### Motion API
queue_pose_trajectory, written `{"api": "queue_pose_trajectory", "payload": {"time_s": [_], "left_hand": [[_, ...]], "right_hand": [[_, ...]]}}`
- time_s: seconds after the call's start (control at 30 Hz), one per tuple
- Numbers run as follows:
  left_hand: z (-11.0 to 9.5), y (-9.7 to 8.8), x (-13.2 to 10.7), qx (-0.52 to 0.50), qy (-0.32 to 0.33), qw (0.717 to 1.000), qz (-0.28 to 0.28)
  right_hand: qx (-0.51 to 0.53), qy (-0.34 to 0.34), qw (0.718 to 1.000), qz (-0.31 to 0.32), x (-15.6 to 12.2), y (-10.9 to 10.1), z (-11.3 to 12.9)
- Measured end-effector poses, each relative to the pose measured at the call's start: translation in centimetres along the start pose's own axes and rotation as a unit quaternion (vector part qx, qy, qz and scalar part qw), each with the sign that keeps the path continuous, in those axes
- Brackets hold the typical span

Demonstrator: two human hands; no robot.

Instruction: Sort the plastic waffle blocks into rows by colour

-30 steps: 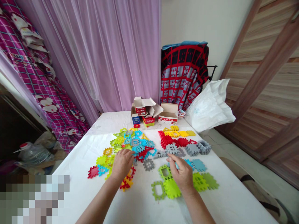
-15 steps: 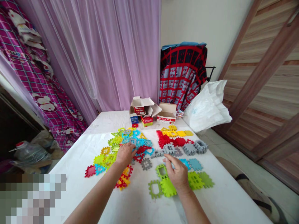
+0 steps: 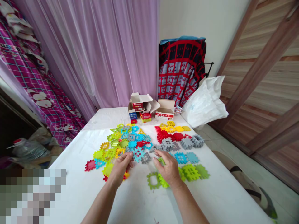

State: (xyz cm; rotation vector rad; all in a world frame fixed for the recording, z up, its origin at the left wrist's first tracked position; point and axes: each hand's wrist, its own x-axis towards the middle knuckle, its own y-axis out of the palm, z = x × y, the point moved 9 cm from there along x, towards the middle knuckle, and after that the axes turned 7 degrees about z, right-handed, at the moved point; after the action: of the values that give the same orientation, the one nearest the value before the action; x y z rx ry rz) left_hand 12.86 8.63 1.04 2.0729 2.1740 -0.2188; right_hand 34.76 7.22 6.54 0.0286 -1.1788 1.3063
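Note:
Many flat interlocking plastic tiles lie on a white table. A mixed pile of green, blue, yellow and red tiles sits at centre left. Sorted groups lie to the right: yellow tiles, red tiles, grey tiles, blue tiles, green tiles. My left hand pinches a blue tile at its edge. My right hand hovers over the green tiles, its fingertips pinched together by a grey tile; whether it grips that tile is unclear.
Open small cardboard boxes stand at the table's far edge. A white plastic bag lies at the far right corner. A red patterned cloth hangs behind. Purple curtains cover the left wall. Floor lies beyond the table's right edge.
My left hand drew back from the mixed pile with a blue tile pinched in its fingers. My right hand shifted left, towards the left hand. The view tilted slightly.

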Motion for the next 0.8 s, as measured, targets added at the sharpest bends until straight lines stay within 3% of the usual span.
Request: {"api": "queue_pose_trajectory", "payload": {"time_s": [0.1,0.23,0.53,0.8], "left_hand": [[0.4,1.2,-0.6,-0.025,-0.003,0.999,0.039],[0.6,1.3,-0.3,-0.003,-0.008,0.999,0.044],[0.3,2.3,-0.4,0.014,-0.007,0.999,0.042],[1.6,1.9,-1.6,-0.026,-0.013,1.000,0.002]], "right_hand": [[-0.001,-0.016,1.000,0.027,-0.2,1.0,0.8],[-0.019,-0.022,0.998,0.050,-0.3,1.7,1.7],[-0.075,-0.003,0.996,0.056,0.0,1.4,2.5],[-0.073,0.051,0.995,0.053,-0.3,2.0,3.3]]}}
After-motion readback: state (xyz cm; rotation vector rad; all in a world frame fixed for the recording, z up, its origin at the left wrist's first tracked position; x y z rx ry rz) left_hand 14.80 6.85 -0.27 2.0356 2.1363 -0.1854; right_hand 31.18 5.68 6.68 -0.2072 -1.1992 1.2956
